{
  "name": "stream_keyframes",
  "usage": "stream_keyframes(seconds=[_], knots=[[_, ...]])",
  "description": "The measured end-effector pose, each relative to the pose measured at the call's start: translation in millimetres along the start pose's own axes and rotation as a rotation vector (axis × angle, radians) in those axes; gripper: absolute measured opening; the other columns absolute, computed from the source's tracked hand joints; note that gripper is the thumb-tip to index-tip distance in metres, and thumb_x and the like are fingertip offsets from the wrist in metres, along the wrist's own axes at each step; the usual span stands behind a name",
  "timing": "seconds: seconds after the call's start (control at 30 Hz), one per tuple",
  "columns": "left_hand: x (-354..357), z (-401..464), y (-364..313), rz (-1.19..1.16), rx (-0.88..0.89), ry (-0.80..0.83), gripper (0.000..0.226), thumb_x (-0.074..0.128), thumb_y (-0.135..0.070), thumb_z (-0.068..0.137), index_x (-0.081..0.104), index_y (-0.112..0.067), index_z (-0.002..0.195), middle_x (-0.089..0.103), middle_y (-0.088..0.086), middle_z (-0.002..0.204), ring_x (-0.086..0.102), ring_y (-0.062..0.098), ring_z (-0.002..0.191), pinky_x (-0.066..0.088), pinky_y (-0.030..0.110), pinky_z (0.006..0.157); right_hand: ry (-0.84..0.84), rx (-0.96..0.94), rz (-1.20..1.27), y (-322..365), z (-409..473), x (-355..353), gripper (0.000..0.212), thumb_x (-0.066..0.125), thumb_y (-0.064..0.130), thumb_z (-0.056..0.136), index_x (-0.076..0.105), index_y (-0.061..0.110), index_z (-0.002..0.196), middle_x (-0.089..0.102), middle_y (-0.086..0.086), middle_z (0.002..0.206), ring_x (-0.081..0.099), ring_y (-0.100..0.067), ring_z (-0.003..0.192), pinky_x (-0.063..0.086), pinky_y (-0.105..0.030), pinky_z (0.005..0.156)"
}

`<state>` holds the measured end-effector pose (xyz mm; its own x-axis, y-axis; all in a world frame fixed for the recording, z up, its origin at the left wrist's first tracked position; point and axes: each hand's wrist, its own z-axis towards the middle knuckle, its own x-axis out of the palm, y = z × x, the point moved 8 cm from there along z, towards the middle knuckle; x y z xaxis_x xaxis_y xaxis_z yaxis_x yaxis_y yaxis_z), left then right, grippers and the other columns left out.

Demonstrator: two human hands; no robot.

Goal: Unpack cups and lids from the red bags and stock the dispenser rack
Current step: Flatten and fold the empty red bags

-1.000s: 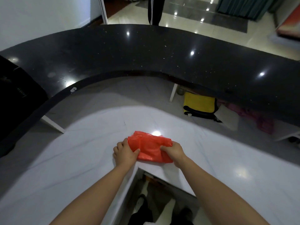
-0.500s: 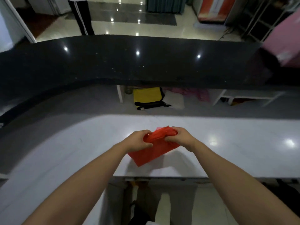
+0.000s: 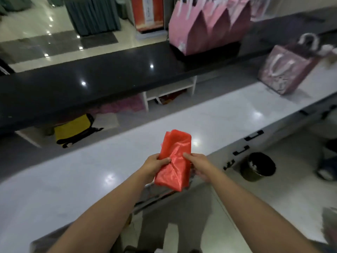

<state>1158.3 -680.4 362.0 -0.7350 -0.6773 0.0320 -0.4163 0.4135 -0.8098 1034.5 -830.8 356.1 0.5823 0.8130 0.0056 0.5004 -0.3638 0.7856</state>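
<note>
A folded red plastic bag (image 3: 175,157) is held upright in the air over the front edge of the white counter (image 3: 91,176). My left hand (image 3: 155,166) pinches its left side with thumb on the front. My right hand (image 3: 197,162) grips its right side, fingers partly behind the bag. No cups, lids or dispenser rack are in view.
A raised black countertop (image 3: 91,83) runs behind the white counter. Pink paper gift bags (image 3: 206,28) stand on it, and another pink bag (image 3: 284,70) on the white counter at right. A black waste bin (image 3: 257,167) stands on the floor at right. A yellow bag (image 3: 73,130) lies under the black top.
The bag has been lifted off the white counter and turned upright in both hands. The view has swung to the right, bringing the pink bags and the bin into sight.
</note>
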Motion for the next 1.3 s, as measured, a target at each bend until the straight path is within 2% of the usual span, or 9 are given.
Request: stream_keyframes(seconds=[0.1, 0.17, 0.23, 0.4, 0.53, 0.67, 0.8, 1.0, 1.3], knots=[[73.7, 9.7, -9.7, 0.032, -0.001, 0.007, 0.032, 0.075, -0.014, 0.089, 0.064, -0.004, 0.118, 0.077, 0.014, 0.1, 0.075, 0.029, 0.09, 0.061, 0.035, 0.071, -0.072, 0.004, 0.093, -11.5, -7.0, -67.6, 0.032, 0.068, 0.029, 0.095, 0.066, 0.016, 0.124, 0.071, -0.012, 0.119, 0.067, -0.025, 0.107, 0.054, -0.042, 0.094], [117.2, 15.4, -13.8, 0.066, -0.004, 0.001, 0.032, 0.076, -0.015, 0.089, 0.064, -0.004, 0.117, 0.075, 0.016, 0.102, 0.074, 0.03, 0.091, 0.062, 0.037, 0.074, -0.118, 0.002, 0.098, -19.6, -11.5, -112.6, 0.029, 0.068, 0.026, 0.095, 0.066, 0.015, 0.121, 0.071, -0.011, 0.118, 0.067, -0.021, 0.103, 0.055, -0.033, 0.078], [158.9, 21.9, -16.9, 0.097, -0.023, 0.026, 0.031, 0.076, -0.016, 0.09, 0.062, -0.006, 0.116, 0.074, 0.016, 0.104, 0.074, 0.031, 0.093, 0.063, 0.041, 0.078, -0.15, 0.011, 0.089, -27.8, -15.5, -152.9, 0.025, 0.07, 0.026, 0.093, 0.067, 0.016, 0.116, 0.073, -0.008, 0.115, 0.07, -0.021, 0.102, 0.054, -0.032, 0.074], [250.2, 50.7, -25.1, 0.185, -0.042, 0.103, 0.015, 0.069, -0.017, 0.095, 0.062, -0.012, 0.108, 0.075, 0.007, 0.087, 0.075, 0.017, 0.07, 0.057, 0.025, 0.053, -0.264, 0.034, 0.112, -42.5, -16.1, -241.2, 0.013, 0.07, 0.021, 0.093, 0.068, 0.02, 0.106, 0.074, -0.009, 0.107, 0.07, -0.027, 0.099, 0.057, -0.044, 0.091], [322.5, 93.3, -28.2, 0.281, -0.112, 0.193, 0.015, 0.062, -0.018, 0.099, 0.065, -0.013, 0.112, 0.074, 0.011, 0.097, 0.073, 0.025, 0.085, 0.062, 0.036, 0.075, -0.38, 0.047, 0.181, -53.2, -12.2, -311.0, 0.007, 0.069, 0.017, 0.092, 0.068, 0.021, 0.098, 0.073, -0.006, 0.098, 0.069, -0.02, 0.084, 0.056, -0.032, 0.074], [394.3, 145.4, -33.1, 0.372, -0.145, 0.322, 0.02, 0.06, -0.016, 0.099, 0.066, -0.004, 0.115, 0.073, 0.014, 0.097, 0.07, 0.024, 0.082, 0.06, 0.035, 0.077, -0.473, 0.112, 0.268, -63.6, -1.1, -379.3, 0.008, 0.065, 0.011, 0.094, 0.065, 0.017, 0.088, 0.07, -0.008, 0.092, 0.066, -0.021, 0.083, 0.056, -0.039, 0.082], [455.8, 192.0, -37.9, 0.427, -0.174, 0.368, 0.016, 0.063, -0.017, 0.097, 0.068, -0.006, 0.108, 0.075, 0.013, 0.089, 0.073, 0.025, 0.077, 0.061, 0.035, 0.068, -0.559, 0.176, 0.329, -66.6, 4.7, -441.3, 0.004, 0.065, 0.013, 0.093, 0.065, 0.016, 0.091, 0.07, -0.008, 0.091, 0.065, -0.022, 0.082, 0.056, -0.035, 0.075], [542.0, 241.7, -44.0, 0.508, -0.193, 0.401, 0.023, 0.064, -0.018, 0.096, 0.067, -0.005, 0.115, 0.072, 0.021, 0.109, 0.07, 0.038, 0.101, 0.057, 0.053, 0.094, -0.713, 0.205, 0.368, -69.7, 14.0, -523.6, 0.007, 0.068, 0.015, 0.093, 0.065, 0.021, 0.09, 0.071, -0.006, 0.092, 0.066, -0.02, 0.08, 0.055, -0.03, 0.065], [644.8, 322.4, -5.4, 0.493, -0.234, 0.282, 0.034, 0.064, -0.02, 0.096, 0.064, -0.003, 0.126, 0.071, 0.018, 0.11, 0.071, 0.033, 0.095, 0.06, 0.045, 0.086, -0.673, 0.234, 0.347, -109.8, 89.6, -652.5, 0.006, 0.066, 0.013, 0.093, 0.065, 0.018, 0.094, 0.071, -0.012, 0.102, 0.07, -0.029, 0.094, 0.061, -0.044, 0.085]])
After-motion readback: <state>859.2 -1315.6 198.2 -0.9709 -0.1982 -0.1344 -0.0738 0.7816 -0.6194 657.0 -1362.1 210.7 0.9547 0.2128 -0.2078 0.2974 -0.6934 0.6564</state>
